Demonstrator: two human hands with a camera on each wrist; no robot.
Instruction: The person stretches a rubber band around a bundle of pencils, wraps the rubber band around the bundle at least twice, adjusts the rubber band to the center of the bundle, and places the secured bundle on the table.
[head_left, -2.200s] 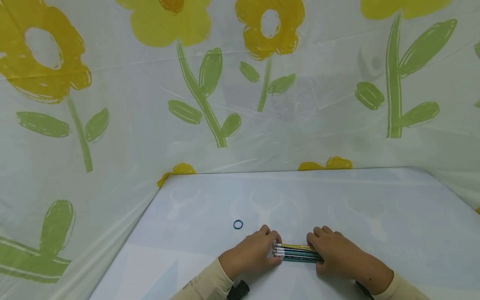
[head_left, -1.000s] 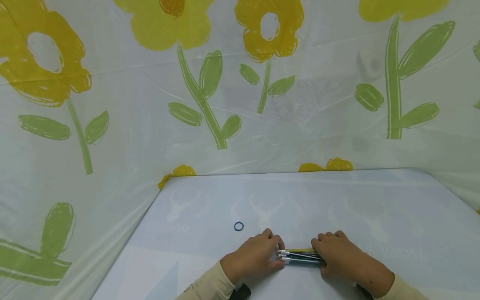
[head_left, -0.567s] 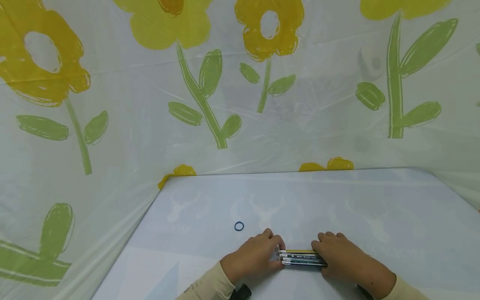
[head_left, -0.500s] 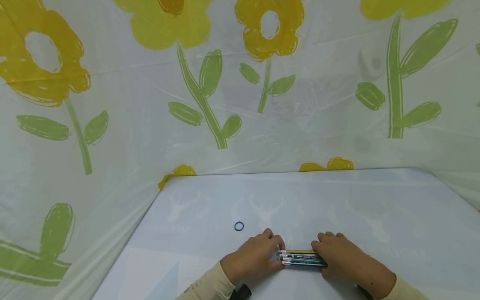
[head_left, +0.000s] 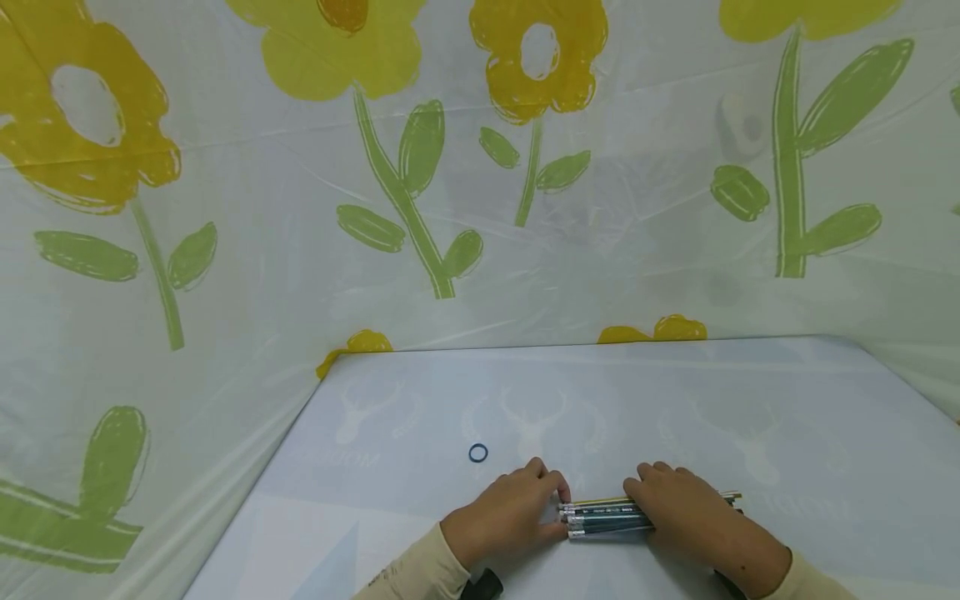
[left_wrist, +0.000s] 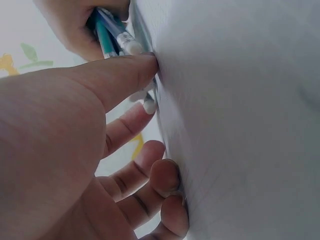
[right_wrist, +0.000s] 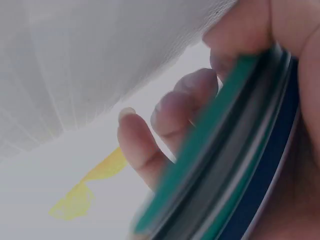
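Note:
A bundle of several pencils (head_left: 611, 518), green, dark and yellow, lies level across the front of the table with metal-banded ends to the left. My right hand (head_left: 686, 512) grips the bundle from above, and the far tips stick out past its back. In the right wrist view the pencils (right_wrist: 215, 165) run through the palm. My left hand (head_left: 506, 510) holds the banded ends between thumb and forefinger. White erasers (left_wrist: 134, 47) show by the thumb in the left wrist view; its other fingers curl beside the table. A small blue ring (head_left: 470, 452) lies beyond the left hand.
The pale table (head_left: 390, 500) has faint deer-head prints. A white curtain with yellow flowers (head_left: 540, 275) hangs along the table's back and left edges. A black cylinder (head_left: 483, 583) sits by the left wrist.
The pencils' far tips now show beyond my right hand, where earlier they were hidden. The banded ends lie a little more spread. My left hand has stayed nearly still over the last second.

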